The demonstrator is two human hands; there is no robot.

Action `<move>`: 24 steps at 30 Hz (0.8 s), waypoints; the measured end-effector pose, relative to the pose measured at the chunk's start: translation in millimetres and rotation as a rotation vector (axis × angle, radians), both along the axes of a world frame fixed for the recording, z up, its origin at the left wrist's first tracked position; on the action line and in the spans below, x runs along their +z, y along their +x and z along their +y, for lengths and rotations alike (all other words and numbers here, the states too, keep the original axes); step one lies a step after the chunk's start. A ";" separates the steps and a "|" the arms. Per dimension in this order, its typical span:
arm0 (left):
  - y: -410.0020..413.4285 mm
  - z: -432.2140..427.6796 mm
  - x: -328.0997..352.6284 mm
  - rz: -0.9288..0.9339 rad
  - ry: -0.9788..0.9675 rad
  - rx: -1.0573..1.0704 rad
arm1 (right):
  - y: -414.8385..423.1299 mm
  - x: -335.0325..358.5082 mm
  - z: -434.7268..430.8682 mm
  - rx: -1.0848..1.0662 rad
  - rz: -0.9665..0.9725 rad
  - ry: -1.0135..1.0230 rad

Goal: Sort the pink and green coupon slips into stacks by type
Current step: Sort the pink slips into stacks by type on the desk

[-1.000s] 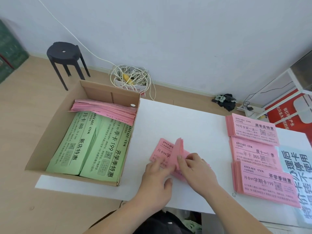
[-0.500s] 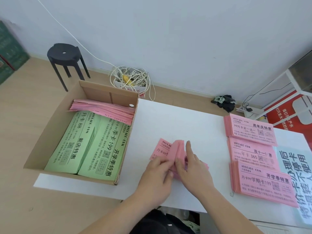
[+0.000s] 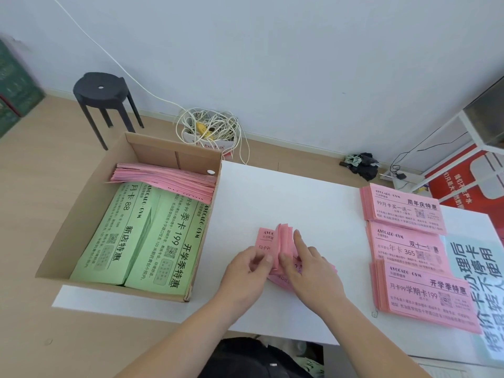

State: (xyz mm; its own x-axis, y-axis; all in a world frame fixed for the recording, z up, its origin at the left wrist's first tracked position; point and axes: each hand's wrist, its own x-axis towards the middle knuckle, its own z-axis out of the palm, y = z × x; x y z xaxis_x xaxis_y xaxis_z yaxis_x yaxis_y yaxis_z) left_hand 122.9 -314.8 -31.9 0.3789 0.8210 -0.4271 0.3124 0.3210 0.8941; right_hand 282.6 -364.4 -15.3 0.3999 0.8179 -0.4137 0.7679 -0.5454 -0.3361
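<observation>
A small pile of pink slips (image 3: 283,238) lies on the white table (image 3: 286,197) in front of me, some of its left ends lifted upright. My left hand (image 3: 245,274) pinches the lower left edge of the pile. My right hand (image 3: 311,266) rests on the pile, its index finger stretched against the raised slips. Three sorted pink stacks lie in a column at the right: far stack (image 3: 403,208), middle stack (image 3: 406,246), near stack (image 3: 425,296). A cardboard box (image 3: 81,211) on the left holds two green stacks (image 3: 147,236) and a fanned pink pile (image 3: 166,178).
A pale blue printed sheet (image 3: 474,276) lies under the right stacks at the table's right edge. On the floor behind stand a black stool (image 3: 101,91), a tangle of white cable (image 3: 210,126) and a dark bundle (image 3: 360,162). A white rack with a red sign (image 3: 469,170) is at far right.
Both hands stay on the pink pile. The raised slips have been flipped further up and my right index finger has straightened against them. The view has shifted slightly.
</observation>
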 end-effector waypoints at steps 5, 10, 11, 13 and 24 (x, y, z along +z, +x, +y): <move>-0.9 -22.1 2.3 0.138 0.461 -0.254 | 2.0 -2.2 -1.3 -0.021 0.002 0.018; -8.6 -19.7 1.5 0.141 0.658 -0.051 | -5.4 4.0 -6.3 0.008 0.048 0.035; -10.8 -13.2 -0.7 0.171 0.638 0.016 | -6.0 4.9 -6.7 0.020 0.037 0.019; -13.2 1.8 -3.6 0.279 0.551 0.014 | -5.8 4.3 -7.7 0.082 -0.046 -0.037; 13.1 36.2 -14.0 0.714 0.405 -0.267 | 35.3 1.2 -9.2 0.180 -0.211 -0.123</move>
State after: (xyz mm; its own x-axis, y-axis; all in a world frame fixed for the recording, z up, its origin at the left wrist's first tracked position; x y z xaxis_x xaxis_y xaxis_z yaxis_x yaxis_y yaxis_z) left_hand 135.9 -278.5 -45.8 0.3332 0.8832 -0.3301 0.8628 -0.1444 0.4845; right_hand 317.9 -373.7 -14.1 0.3404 0.8323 -0.4374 0.9018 -0.4208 -0.0989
